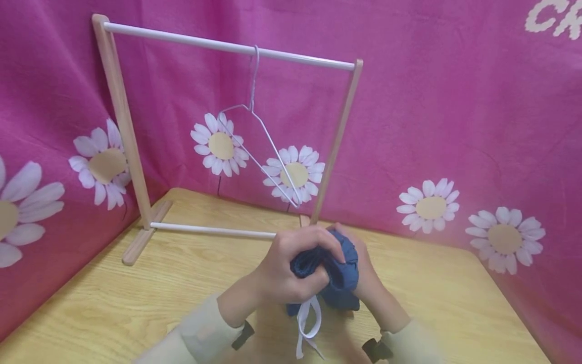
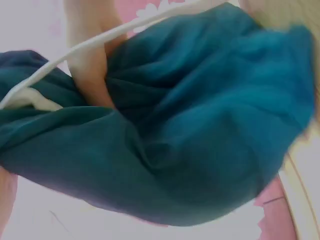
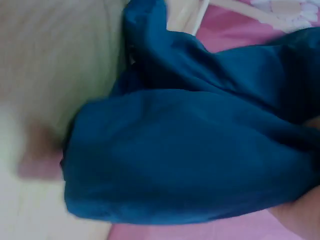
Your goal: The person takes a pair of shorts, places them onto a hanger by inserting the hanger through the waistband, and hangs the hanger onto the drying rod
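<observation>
A pair of dark blue shorts (image 1: 341,299) with a white drawstring (image 1: 299,339) is bunched up between both hands over the table. My left hand (image 1: 283,270) grips the gathered waistband, its thumb and fingers curled around the folds. On the far side my right hand (image 1: 365,270) holds the other end of the waist, its fingers mostly hidden by cloth. The drawstring hangs in a loop beneath the left hand. In the left wrist view the blue fabric (image 2: 200,135) fills most of the picture, and a leg of the shorts (image 3: 185,160) spreads across the right wrist view.
Behind the hands stands a small garment rack with wooden posts (image 1: 119,116) and a white top rail (image 1: 182,37). A light wire hanger (image 1: 268,132) hangs from that rail. The wooden table (image 1: 200,273) meets a pink curtain (image 1: 423,111) printed with daisies.
</observation>
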Demonstrator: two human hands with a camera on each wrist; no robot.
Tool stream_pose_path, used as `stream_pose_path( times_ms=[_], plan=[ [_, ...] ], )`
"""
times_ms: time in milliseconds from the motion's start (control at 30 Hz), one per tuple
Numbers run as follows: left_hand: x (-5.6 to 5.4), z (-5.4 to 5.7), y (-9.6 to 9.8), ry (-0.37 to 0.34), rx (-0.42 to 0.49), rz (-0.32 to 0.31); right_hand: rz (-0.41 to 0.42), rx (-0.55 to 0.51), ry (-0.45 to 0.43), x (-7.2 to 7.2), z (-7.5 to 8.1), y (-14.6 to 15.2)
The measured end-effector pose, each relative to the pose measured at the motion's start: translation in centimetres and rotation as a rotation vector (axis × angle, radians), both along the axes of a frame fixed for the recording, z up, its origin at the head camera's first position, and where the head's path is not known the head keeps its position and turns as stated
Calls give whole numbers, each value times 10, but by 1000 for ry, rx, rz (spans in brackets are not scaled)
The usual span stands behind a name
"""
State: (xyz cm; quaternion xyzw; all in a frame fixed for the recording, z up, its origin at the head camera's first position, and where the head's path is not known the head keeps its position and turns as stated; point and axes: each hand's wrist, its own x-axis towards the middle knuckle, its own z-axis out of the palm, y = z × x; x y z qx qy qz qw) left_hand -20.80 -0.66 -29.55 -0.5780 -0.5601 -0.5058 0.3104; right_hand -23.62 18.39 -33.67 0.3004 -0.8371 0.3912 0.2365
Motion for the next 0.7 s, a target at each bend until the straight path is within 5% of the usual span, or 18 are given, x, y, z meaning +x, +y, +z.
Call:
stream_pose_path(
  times_ms=[167, 300, 400, 567, 700],
  plan=[
    [-2, 2, -12, -13, -129, 17, -179, 4, 77, -6, 9, 8],
    [-9, -2, -25, 10, -290, 151, -248, 116, 86, -10, 9, 22],
    [-16, -9, -34, -23, -427, 291, -219, 242, -15, -11, 6, 35],
    [-28, -26, -36, -180, -601, 488, -87, 469, -268, -4, -1, 48],
    [-33, -36, -34, -258, -609, 527, 51, 416, -371, 4, -7, 43]
  ],
)
